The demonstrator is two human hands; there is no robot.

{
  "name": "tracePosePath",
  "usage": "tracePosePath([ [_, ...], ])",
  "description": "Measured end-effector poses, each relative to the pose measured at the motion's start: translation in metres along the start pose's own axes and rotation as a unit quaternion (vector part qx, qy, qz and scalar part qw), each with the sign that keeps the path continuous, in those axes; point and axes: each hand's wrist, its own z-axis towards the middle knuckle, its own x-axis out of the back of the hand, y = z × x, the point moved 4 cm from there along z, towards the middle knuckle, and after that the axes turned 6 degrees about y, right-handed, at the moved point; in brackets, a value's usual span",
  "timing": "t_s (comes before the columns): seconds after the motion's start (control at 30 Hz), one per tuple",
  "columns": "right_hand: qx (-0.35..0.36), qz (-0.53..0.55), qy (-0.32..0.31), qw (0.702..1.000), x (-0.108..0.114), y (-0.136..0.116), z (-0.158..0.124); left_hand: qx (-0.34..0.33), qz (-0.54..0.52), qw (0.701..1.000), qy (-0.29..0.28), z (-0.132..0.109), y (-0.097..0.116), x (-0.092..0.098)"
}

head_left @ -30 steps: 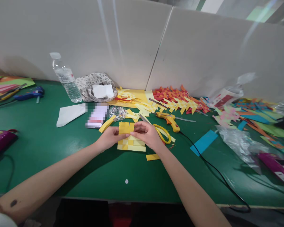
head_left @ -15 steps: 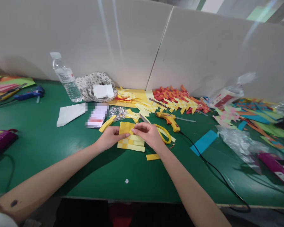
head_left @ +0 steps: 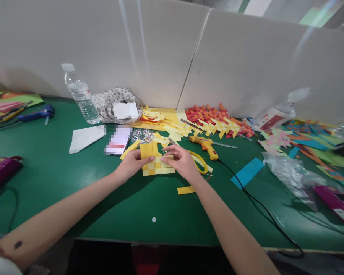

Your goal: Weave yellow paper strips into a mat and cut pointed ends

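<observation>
A woven piece of yellow and pale yellow paper strips point(head_left: 151, 168) is held up just above the green table. My left hand point(head_left: 129, 165) pinches its left side, thumb in front and fingers behind. With thumb and fingers my right hand point(head_left: 180, 161) grips a pale strip at the right side of the weave. Scissors with yellow handles point(head_left: 202, 165) lie partly hidden behind my right hand. Close to my right wrist lies a loose yellow paper strip point(head_left: 185, 190). Behind the hands are more pale strips and a clear tray of small googly eyes point(head_left: 142, 136).
A yellow glue gun point(head_left: 205, 145) with a black cord lies to the right, near a blue paper piece point(head_left: 248, 172). Red and yellow woven paper fish point(head_left: 212, 118) are heaped by the partition. At the left stand a water bottle point(head_left: 81, 97) and a phone point(head_left: 119, 140).
The woven paper has moved slightly up and tilted between my hands. My right fingers have shifted on the pale strip, which now lies across the weave.
</observation>
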Motion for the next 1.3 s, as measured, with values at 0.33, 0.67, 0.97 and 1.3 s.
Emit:
tracePosePath([
  [0.33, 0.014, -0.013, -0.012, 1.0, -0.0025, -0.0007, -0.0015, -0.012, 0.054, 0.998, 0.008, -0.0005, 0.0008, 0.001],
  [0.67, 0.004, -0.001, 0.011, 1.0, 0.0003, -0.0018, -0.0013, -0.007, 0.052, 0.998, 0.038, -0.0001, 0.0013, 0.0008],
  [0.97, 0.001, 0.008, -0.03, 1.0, -0.0028, 0.0029, -0.0008, -0.01, 0.032, 0.999, 0.029, 0.0003, -0.0006, 0.0031],
  [1.3, 0.008, 0.036, -0.003, 0.999, 0.0003, 0.0038, 0.0017, -0.014, 0.026, 0.998, 0.047, -0.0001, 0.0029, 0.0045],
])
